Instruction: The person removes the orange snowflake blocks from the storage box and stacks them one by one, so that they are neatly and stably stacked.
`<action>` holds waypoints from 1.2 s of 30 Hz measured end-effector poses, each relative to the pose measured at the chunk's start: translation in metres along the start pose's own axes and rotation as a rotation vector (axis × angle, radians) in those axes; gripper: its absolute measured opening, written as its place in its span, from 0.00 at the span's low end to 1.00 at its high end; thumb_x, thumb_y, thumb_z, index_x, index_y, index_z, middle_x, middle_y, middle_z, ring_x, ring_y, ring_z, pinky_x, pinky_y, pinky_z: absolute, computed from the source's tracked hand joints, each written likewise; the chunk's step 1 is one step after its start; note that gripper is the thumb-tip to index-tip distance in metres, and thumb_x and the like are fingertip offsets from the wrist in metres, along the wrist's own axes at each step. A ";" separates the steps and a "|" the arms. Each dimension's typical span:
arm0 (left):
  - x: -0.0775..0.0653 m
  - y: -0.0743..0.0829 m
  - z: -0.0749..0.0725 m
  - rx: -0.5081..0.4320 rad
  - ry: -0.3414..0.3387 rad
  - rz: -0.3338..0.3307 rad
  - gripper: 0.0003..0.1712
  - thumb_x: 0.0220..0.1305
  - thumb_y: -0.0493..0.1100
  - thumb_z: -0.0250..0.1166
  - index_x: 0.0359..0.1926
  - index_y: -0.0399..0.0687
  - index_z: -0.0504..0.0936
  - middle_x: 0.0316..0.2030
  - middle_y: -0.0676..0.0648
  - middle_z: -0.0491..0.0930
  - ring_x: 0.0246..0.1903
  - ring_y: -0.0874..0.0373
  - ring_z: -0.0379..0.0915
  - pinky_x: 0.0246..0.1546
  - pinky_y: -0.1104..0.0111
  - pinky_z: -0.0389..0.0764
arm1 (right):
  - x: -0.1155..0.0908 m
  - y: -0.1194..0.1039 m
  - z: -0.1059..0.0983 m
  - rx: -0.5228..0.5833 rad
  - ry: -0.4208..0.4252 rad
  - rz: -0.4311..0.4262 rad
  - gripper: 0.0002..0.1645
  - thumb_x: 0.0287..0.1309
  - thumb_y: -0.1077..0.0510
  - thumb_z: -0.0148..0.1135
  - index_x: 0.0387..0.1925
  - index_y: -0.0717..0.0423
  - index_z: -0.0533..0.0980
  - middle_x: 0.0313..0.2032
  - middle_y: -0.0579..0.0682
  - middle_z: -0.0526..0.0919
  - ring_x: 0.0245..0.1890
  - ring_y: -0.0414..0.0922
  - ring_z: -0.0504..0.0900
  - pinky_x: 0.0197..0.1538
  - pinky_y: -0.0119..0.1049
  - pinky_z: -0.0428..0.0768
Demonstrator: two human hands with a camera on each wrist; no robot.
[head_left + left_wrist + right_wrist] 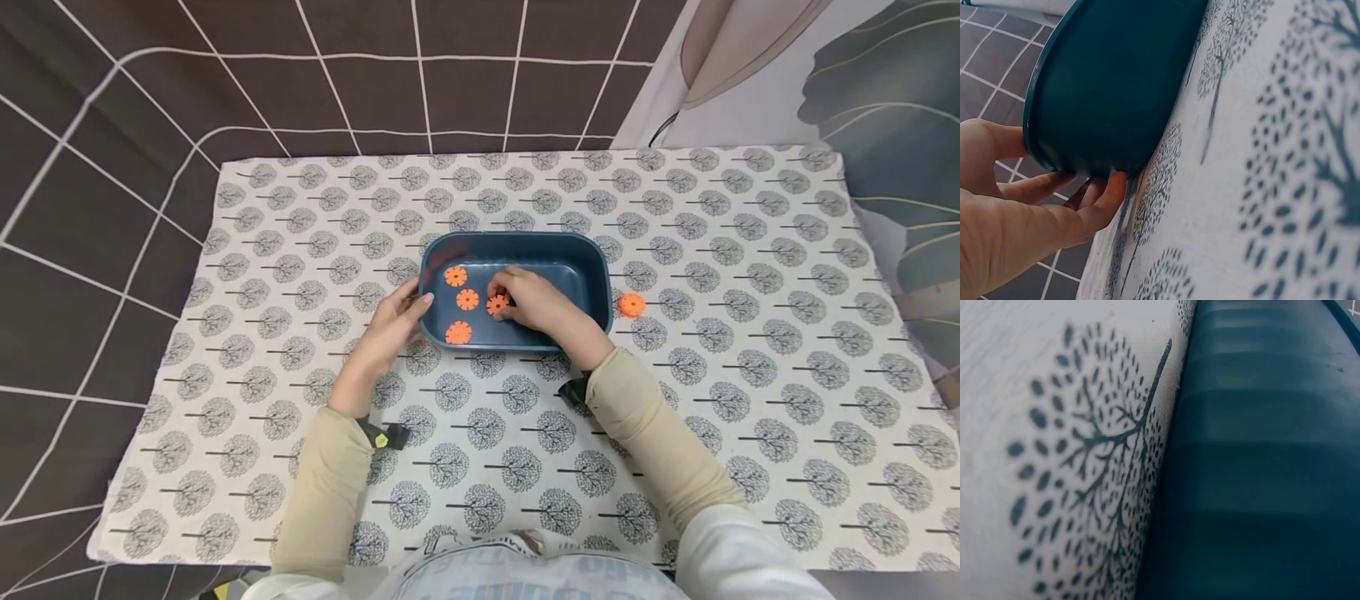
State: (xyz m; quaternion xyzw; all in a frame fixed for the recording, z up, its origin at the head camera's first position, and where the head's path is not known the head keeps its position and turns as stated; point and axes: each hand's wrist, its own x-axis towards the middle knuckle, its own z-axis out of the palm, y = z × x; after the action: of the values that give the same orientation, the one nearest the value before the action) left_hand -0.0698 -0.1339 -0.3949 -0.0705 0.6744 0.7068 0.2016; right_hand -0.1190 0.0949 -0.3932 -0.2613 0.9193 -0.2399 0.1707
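A dark blue plastic bin (525,338) sits on the cloth with orange notched discs in it. My left hand (387,327) holds the bin's left end; in the left wrist view its thumb lies at the rim and its fingertips touch the outer wall. My right hand (534,302) reaches over the near side into the bin and pinches an orange notched disc (497,305). Left of it lie a disc near the far wall (455,276), a middle disc (467,299) and a larger-looking orange piece (458,332) near the front. The right wrist view shows only bin wall and cloth.
Just right of the bin, outside it, a small orange piece (631,304) rests on the tree-print cloth (750,400). Dark, white-lined tile-pattern walls (367,92) rise behind and to the left. A patterned curtain (892,108) hangs at the right.
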 end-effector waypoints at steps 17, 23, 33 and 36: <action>0.001 0.000 0.001 -0.037 0.000 -0.007 0.32 0.70 0.39 0.50 0.72 0.46 0.51 0.61 0.37 0.64 0.56 0.43 0.67 0.54 0.60 0.76 | -0.003 -0.002 -0.003 -0.112 -0.027 -0.095 0.22 0.52 0.55 0.67 0.49 0.62 0.79 0.44 0.56 0.78 0.42 0.49 0.79 0.49 0.39 0.79; 0.000 0.001 0.001 -0.037 0.012 -0.013 0.31 0.70 0.39 0.50 0.72 0.47 0.52 0.60 0.37 0.65 0.55 0.44 0.68 0.54 0.59 0.76 | -0.005 -0.001 -0.004 -0.102 0.007 -0.176 0.22 0.51 0.56 0.67 0.47 0.63 0.80 0.40 0.55 0.78 0.35 0.46 0.77 0.40 0.37 0.80; 0.001 0.002 0.003 0.002 0.019 -0.014 0.32 0.70 0.40 0.50 0.72 0.48 0.52 0.60 0.36 0.65 0.54 0.43 0.69 0.53 0.59 0.77 | -0.013 0.004 -0.013 -0.072 0.169 -0.285 0.21 0.50 0.53 0.68 0.45 0.58 0.81 0.41 0.50 0.81 0.37 0.44 0.79 0.41 0.38 0.80; 0.001 0.002 0.002 0.001 0.015 -0.015 0.32 0.70 0.40 0.50 0.72 0.48 0.52 0.60 0.36 0.65 0.54 0.42 0.69 0.53 0.59 0.77 | -0.015 0.004 -0.018 -0.051 0.197 -0.297 0.20 0.49 0.53 0.69 0.45 0.56 0.82 0.41 0.49 0.81 0.36 0.43 0.79 0.37 0.38 0.80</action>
State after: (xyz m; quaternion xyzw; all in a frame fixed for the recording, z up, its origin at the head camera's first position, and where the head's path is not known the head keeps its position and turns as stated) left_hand -0.0706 -0.1318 -0.3932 -0.0808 0.6755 0.7046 0.2017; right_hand -0.1162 0.1131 -0.3776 -0.3737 0.8885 -0.2636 0.0358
